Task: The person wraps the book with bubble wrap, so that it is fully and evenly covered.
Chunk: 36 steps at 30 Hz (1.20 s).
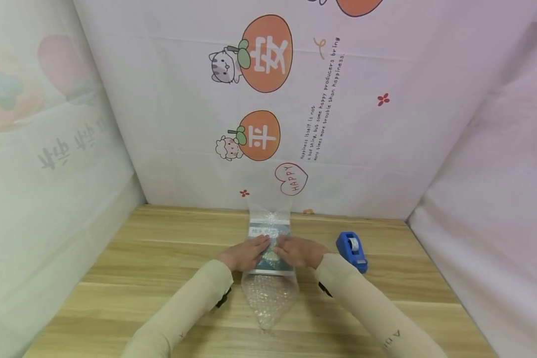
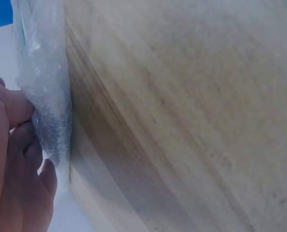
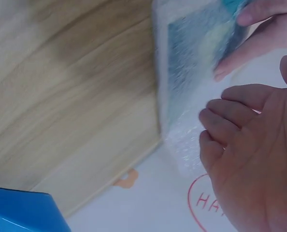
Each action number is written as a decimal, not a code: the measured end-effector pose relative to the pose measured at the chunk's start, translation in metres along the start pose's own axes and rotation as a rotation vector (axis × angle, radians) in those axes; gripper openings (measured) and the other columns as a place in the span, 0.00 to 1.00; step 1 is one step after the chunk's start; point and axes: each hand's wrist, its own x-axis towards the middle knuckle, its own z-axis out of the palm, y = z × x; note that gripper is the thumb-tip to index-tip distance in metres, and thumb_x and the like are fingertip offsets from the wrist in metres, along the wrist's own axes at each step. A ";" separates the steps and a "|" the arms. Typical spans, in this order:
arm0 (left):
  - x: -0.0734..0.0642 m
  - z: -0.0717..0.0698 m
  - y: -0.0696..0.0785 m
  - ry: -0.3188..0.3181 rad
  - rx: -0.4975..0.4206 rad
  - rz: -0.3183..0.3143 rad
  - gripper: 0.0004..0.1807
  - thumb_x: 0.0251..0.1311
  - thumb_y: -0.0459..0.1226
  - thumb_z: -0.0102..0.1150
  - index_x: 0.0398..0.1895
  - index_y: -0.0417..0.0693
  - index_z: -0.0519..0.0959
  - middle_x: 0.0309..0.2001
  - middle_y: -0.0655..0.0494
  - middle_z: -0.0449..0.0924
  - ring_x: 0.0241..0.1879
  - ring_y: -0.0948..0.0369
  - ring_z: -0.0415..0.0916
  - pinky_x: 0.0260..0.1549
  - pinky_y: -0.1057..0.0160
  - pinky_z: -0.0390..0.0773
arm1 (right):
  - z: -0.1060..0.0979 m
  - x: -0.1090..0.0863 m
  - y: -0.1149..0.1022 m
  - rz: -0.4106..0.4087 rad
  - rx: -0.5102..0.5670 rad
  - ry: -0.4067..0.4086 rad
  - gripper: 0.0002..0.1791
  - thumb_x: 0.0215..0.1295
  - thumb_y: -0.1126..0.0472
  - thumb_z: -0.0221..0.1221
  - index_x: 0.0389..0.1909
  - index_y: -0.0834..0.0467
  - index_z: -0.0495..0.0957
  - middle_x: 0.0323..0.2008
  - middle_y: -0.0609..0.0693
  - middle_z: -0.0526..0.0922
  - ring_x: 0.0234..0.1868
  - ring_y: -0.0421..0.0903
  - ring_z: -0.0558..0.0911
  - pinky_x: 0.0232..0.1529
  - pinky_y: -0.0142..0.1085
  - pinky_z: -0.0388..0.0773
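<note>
A flat teal and white book (image 1: 270, 266) lies on the table inside clear bubble wrap (image 1: 268, 298), which extends past its near and far ends. My left hand (image 1: 246, 252) rests on the wrapped book from the left, its fingers fairly straight. From the right, my right hand (image 1: 302, 251) touches the wrap over the book, fingertips close to the left ones. In the left wrist view, the left hand (image 2: 18, 164) lies against the wrap's edge (image 2: 51, 87). The right wrist view has the right hand (image 3: 254, 145) with relaxed fingers at the wrapped book (image 3: 196, 53).
A blue tape dispenser (image 1: 352, 252) with a roll in it stands right of the wrapped book. The wooden table (image 1: 161, 258) meets a white printed cloth (image 1: 183, 164) at its back edge. Cloth also hangs along both sides.
</note>
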 end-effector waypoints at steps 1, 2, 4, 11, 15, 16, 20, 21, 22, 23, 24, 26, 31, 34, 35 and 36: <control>0.000 0.000 0.000 0.003 0.000 0.003 0.32 0.83 0.36 0.43 0.84 0.37 0.53 0.86 0.43 0.50 0.85 0.46 0.49 0.84 0.47 0.54 | 0.001 0.002 0.002 0.001 -0.012 0.012 0.38 0.87 0.41 0.32 0.83 0.62 0.56 0.85 0.58 0.55 0.86 0.56 0.56 0.86 0.51 0.55; 0.000 0.001 -0.001 0.004 0.003 0.004 0.32 0.83 0.36 0.43 0.84 0.37 0.54 0.86 0.43 0.50 0.85 0.47 0.49 0.84 0.47 0.54 | 0.002 0.004 0.004 0.003 -0.025 0.025 0.37 0.87 0.41 0.32 0.83 0.61 0.56 0.85 0.58 0.55 0.86 0.56 0.55 0.86 0.50 0.55; 0.001 0.002 -0.001 0.011 0.006 0.010 0.31 0.82 0.35 0.44 0.84 0.36 0.54 0.85 0.42 0.51 0.85 0.46 0.50 0.84 0.47 0.54 | 0.005 0.008 0.008 0.002 -0.034 0.050 0.37 0.87 0.41 0.33 0.83 0.61 0.55 0.85 0.58 0.54 0.86 0.57 0.54 0.86 0.51 0.55; 0.003 0.005 -0.002 0.017 0.008 0.033 0.31 0.81 0.33 0.44 0.83 0.33 0.55 0.85 0.39 0.52 0.85 0.44 0.51 0.84 0.45 0.55 | 0.017 0.021 0.020 -0.030 -0.045 0.140 0.37 0.87 0.45 0.37 0.82 0.67 0.56 0.84 0.63 0.55 0.85 0.60 0.56 0.85 0.53 0.57; 0.002 0.006 0.000 0.019 0.005 0.035 0.31 0.81 0.33 0.45 0.82 0.32 0.56 0.84 0.39 0.53 0.84 0.43 0.51 0.83 0.45 0.56 | 0.025 0.026 0.025 -0.039 -0.042 0.167 0.38 0.87 0.45 0.37 0.81 0.69 0.55 0.84 0.64 0.55 0.85 0.61 0.55 0.85 0.53 0.57; 0.003 0.006 0.000 0.018 0.008 0.034 0.31 0.81 0.33 0.45 0.82 0.33 0.56 0.84 0.39 0.53 0.84 0.43 0.51 0.84 0.45 0.55 | 0.027 0.027 0.026 -0.038 -0.043 0.171 0.38 0.87 0.44 0.37 0.82 0.69 0.55 0.84 0.64 0.54 0.85 0.61 0.55 0.85 0.53 0.57; 0.003 0.007 0.000 0.017 0.018 0.030 0.31 0.81 0.34 0.44 0.82 0.34 0.56 0.85 0.40 0.53 0.85 0.44 0.51 0.84 0.46 0.55 | 0.035 0.030 0.030 -0.027 -0.033 0.186 0.38 0.87 0.44 0.37 0.82 0.68 0.53 0.84 0.64 0.53 0.86 0.60 0.53 0.85 0.53 0.56; 0.003 0.007 0.000 0.012 0.019 0.028 0.31 0.81 0.34 0.44 0.83 0.34 0.56 0.85 0.40 0.52 0.85 0.44 0.50 0.84 0.46 0.55 | 0.036 0.031 0.030 -0.026 -0.033 0.186 0.38 0.87 0.44 0.36 0.83 0.68 0.52 0.85 0.63 0.52 0.86 0.60 0.52 0.86 0.53 0.55; 0.003 0.007 0.000 0.013 0.019 0.028 0.31 0.81 0.34 0.44 0.83 0.34 0.56 0.85 0.40 0.53 0.85 0.44 0.51 0.84 0.46 0.55 | 0.037 0.032 0.030 -0.027 -0.029 0.187 0.38 0.87 0.44 0.36 0.83 0.68 0.52 0.85 0.64 0.51 0.86 0.60 0.52 0.86 0.53 0.55; 0.003 0.007 0.000 0.013 0.019 0.028 0.31 0.81 0.34 0.44 0.82 0.34 0.56 0.85 0.40 0.53 0.85 0.45 0.51 0.84 0.46 0.56 | 0.038 0.032 0.031 -0.028 -0.029 0.186 0.38 0.87 0.44 0.36 0.83 0.68 0.52 0.85 0.64 0.51 0.86 0.60 0.52 0.86 0.54 0.55; 0.003 0.007 0.000 0.011 0.018 0.026 0.31 0.81 0.33 0.44 0.83 0.34 0.56 0.85 0.40 0.53 0.85 0.45 0.51 0.84 0.46 0.56 | 0.039 0.033 0.031 -0.030 -0.030 0.186 0.38 0.87 0.44 0.36 0.83 0.69 0.51 0.85 0.64 0.51 0.86 0.60 0.51 0.86 0.54 0.54; 0.003 0.007 -0.001 0.011 0.019 0.026 0.31 0.81 0.33 0.44 0.83 0.33 0.56 0.85 0.40 0.53 0.85 0.45 0.51 0.84 0.46 0.56 | 0.041 0.034 0.031 -0.035 -0.031 0.186 0.38 0.87 0.44 0.36 0.82 0.69 0.51 0.85 0.65 0.50 0.86 0.61 0.51 0.85 0.55 0.55; 0.002 0.005 -0.004 0.018 0.037 0.034 0.31 0.82 0.35 0.43 0.83 0.34 0.55 0.85 0.40 0.52 0.85 0.46 0.51 0.84 0.48 0.56 | 0.041 0.037 0.032 -0.035 -0.050 0.175 0.39 0.88 0.43 0.34 0.83 0.68 0.50 0.85 0.64 0.49 0.86 0.60 0.51 0.85 0.54 0.55; 0.001 0.001 -0.005 0.021 0.038 0.042 0.31 0.82 0.35 0.44 0.83 0.33 0.55 0.85 0.39 0.52 0.85 0.46 0.51 0.84 0.48 0.55 | 0.039 0.039 0.032 -0.029 -0.052 0.164 0.38 0.88 0.43 0.33 0.83 0.68 0.50 0.85 0.63 0.49 0.87 0.59 0.51 0.86 0.54 0.54; 0.001 -0.001 -0.005 0.019 0.034 0.044 0.31 0.82 0.35 0.44 0.83 0.33 0.55 0.85 0.39 0.52 0.85 0.45 0.51 0.84 0.48 0.55 | 0.038 0.040 0.032 -0.026 -0.055 0.159 0.38 0.88 0.43 0.33 0.84 0.67 0.49 0.85 0.63 0.48 0.87 0.59 0.51 0.86 0.53 0.54; 0.000 -0.002 -0.005 0.018 0.028 0.045 0.31 0.82 0.35 0.44 0.83 0.33 0.55 0.85 0.39 0.52 0.85 0.45 0.51 0.84 0.47 0.55 | 0.038 0.041 0.032 -0.022 -0.055 0.151 0.38 0.88 0.43 0.33 0.84 0.67 0.49 0.86 0.63 0.48 0.87 0.58 0.50 0.86 0.53 0.53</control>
